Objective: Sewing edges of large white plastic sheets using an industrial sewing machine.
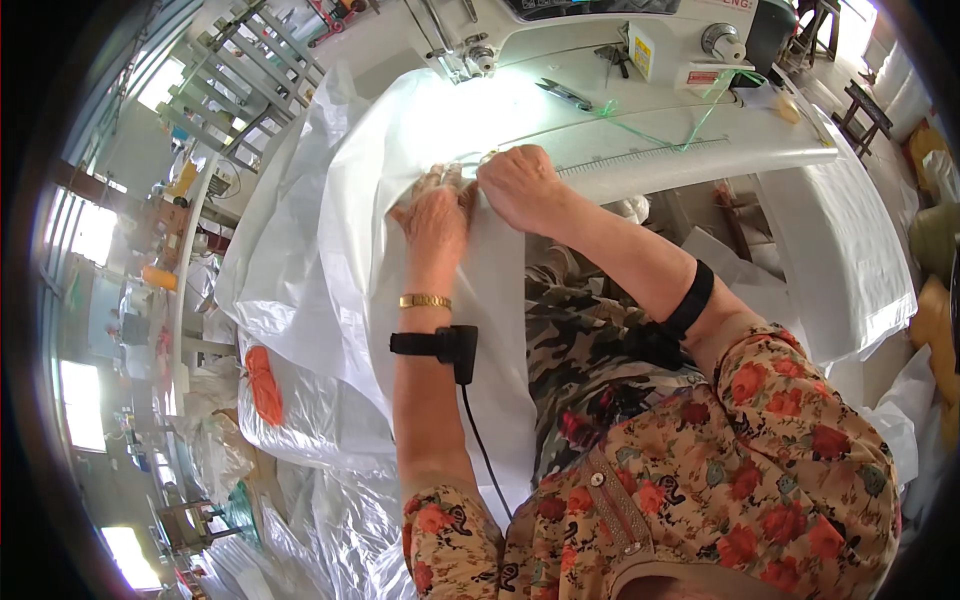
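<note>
A large white sheet of thin, slightly shiny material runs from under the sewing machine down over my lap. My left hand lies on it with the fingers stretched forward and apart, a little blurred. Close beside it, at the table's near edge, my right hand is closed with the fingertips pinched together at the sheet's edge. Its fingers hide most of what they pinch. Both hands are just short of the brightly lit needle area.
On the machine table, right of the needle, are thread snips, green thread and a printed ruler scale. An orange bundle lies on white sheeting at left. A black cable hangs from my left wrist strap.
</note>
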Demonstrator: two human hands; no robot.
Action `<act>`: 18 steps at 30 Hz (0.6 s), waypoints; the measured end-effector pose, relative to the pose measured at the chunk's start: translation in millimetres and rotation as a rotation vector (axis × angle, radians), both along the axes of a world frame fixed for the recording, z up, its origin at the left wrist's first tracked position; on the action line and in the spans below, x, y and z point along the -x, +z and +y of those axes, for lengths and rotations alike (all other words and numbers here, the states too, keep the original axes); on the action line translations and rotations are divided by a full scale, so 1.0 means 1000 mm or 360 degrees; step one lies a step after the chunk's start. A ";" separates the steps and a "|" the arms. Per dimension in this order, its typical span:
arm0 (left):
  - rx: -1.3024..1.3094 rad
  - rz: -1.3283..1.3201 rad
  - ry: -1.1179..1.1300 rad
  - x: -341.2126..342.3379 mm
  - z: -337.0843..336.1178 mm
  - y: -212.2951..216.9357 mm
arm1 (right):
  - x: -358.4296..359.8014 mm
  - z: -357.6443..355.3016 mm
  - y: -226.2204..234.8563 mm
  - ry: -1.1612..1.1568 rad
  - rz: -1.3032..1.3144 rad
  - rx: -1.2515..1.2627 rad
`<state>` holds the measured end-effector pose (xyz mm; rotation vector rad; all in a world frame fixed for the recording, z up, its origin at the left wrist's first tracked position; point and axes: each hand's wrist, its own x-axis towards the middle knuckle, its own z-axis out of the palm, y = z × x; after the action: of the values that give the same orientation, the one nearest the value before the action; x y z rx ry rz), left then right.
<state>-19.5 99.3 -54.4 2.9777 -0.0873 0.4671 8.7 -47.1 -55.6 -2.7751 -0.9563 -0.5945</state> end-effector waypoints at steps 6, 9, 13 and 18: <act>-0.0015 -0.0006 -0.0094 -0.030 0.015 0.008 | -0.027 0.013 0.008 -0.0074 0.0118 0.0053; 0.0031 0.0078 -0.0083 -0.045 0.014 0.015 | -0.044 0.018 0.012 -0.0105 0.0188 0.0114; 0.0040 0.0067 -0.0015 -0.048 0.016 0.011 | -0.043 0.016 0.013 -0.0240 0.0368 -0.0087; 0.0036 -0.0012 0.0021 -0.051 0.019 0.003 | -0.019 0.016 0.006 -0.0306 0.0276 -0.0273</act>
<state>31.7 117.9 -51.1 2.9561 -0.0626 0.4775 27.8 -31.0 -49.9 -2.7268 -0.5797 -0.4283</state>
